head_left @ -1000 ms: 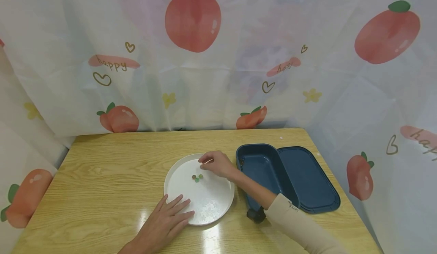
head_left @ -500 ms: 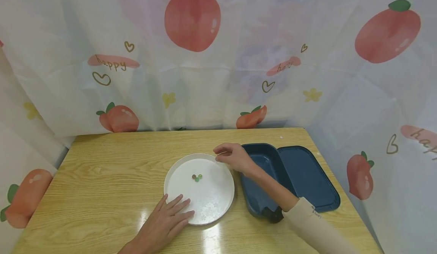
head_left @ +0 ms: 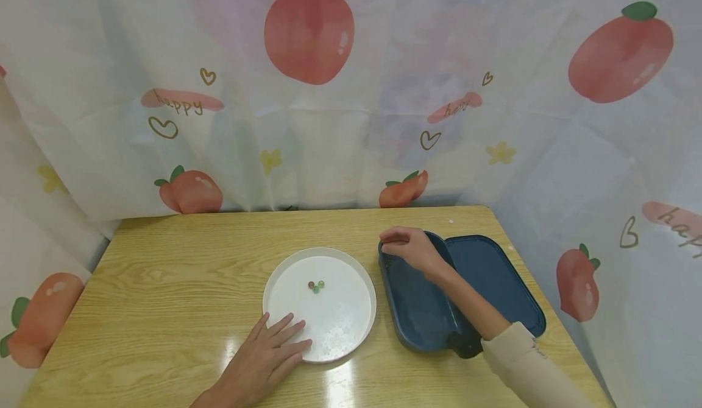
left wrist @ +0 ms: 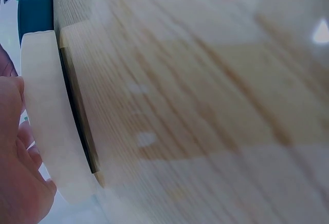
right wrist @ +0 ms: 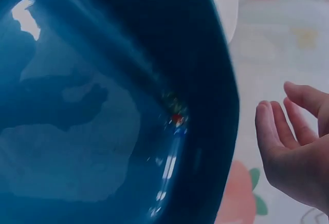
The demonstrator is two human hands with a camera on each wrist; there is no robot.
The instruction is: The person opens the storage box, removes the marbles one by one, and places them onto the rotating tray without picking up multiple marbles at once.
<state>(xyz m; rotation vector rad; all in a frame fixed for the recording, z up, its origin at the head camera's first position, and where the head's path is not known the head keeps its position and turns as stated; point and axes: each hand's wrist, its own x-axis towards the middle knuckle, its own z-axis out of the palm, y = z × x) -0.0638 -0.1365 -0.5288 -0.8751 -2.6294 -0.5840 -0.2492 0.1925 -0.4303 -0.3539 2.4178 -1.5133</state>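
My left hand (head_left: pixel 270 347) rests on the near left part of the round white plate (head_left: pixel 345 298), fingers spread over its rim and inside. In the left wrist view, the left hand (left wrist: pixel 18 157) lies against the plate's side wall (left wrist: pixel 56 116). On the plate sit 3 small glass marbles (head_left: pixel 316 287), brownish and green. My right hand (head_left: pixel 414 251) hangs over the far left corner of the deep blue container (head_left: pixel 422 310), fingers bent towards the thumb. I cannot tell whether something small is hidden between them. In the right wrist view, several marbles (right wrist: pixel 177 118) lie in the container's corner.
A flat dark blue lid (head_left: pixel 493 274) lies right of the container on the wooden table (head_left: pixel 175 274). The right wrist carries a black device (head_left: pixel 465 344) above the container's near end. A fruit-patterned cloth (head_left: pixel 230 134) hangs behind the table.
My right hand has moved right from above the plate to the container's far left corner. The left hand and the marbles on the plate stay in place.
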